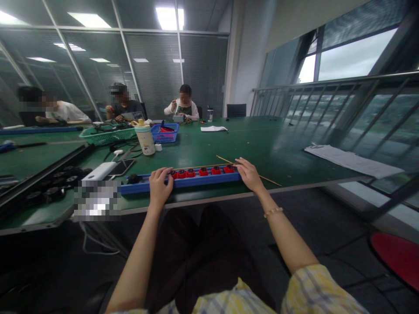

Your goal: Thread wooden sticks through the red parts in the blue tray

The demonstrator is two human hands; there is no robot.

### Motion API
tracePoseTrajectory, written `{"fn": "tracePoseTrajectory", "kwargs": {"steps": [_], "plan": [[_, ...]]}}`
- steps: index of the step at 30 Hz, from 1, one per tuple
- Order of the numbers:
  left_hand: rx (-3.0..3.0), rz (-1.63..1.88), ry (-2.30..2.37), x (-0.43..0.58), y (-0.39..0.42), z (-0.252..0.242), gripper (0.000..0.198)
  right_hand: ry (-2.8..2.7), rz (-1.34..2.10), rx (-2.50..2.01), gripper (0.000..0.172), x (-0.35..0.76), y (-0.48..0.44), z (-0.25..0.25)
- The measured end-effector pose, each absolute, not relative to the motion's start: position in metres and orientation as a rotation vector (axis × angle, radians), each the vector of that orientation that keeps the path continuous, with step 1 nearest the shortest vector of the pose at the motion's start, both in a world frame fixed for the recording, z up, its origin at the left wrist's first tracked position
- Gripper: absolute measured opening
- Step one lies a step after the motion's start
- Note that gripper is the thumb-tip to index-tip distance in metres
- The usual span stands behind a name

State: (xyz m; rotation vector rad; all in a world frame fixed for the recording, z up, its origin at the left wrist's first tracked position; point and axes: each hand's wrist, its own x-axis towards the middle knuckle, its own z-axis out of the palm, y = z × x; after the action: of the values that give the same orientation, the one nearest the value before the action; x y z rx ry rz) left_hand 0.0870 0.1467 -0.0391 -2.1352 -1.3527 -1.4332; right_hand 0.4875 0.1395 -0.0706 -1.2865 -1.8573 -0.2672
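A long, narrow blue tray (196, 179) lies along the table's near edge. In it sits a row of several red parts with black tops (203, 171), and a black round part (134, 178) stands near its left end. My left hand (160, 187) is closed over the tray left of the middle, fingers on the far side and thumb on the near side, by the leftmost red part. My right hand (249, 175) grips the tray's right end, its fingertips near the last red part. A thin yellowish stick (271, 180) lies on the table, partly behind the tray and my right hand.
Left stand a cup (145, 139), a green basket (108, 136), a blue basket (165, 134), a white power strip (98, 172), a phone (123, 167) and black parts (52, 192). Papers (353, 161) lie right. Several people sit across the green table (209, 148). A red stool (397, 257) stands lower right.
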Motion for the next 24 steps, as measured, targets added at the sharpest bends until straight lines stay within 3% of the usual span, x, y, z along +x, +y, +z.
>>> {"fn": "tracePoseTrajectory", "kwargs": {"steps": [24], "plan": [[-2.115,-1.416,-1.343,0.0869,0.1471,-0.0404,0.027,-1.809,-0.43,-1.409,0.04,0.4841,0.1359,-0.0717]]}}
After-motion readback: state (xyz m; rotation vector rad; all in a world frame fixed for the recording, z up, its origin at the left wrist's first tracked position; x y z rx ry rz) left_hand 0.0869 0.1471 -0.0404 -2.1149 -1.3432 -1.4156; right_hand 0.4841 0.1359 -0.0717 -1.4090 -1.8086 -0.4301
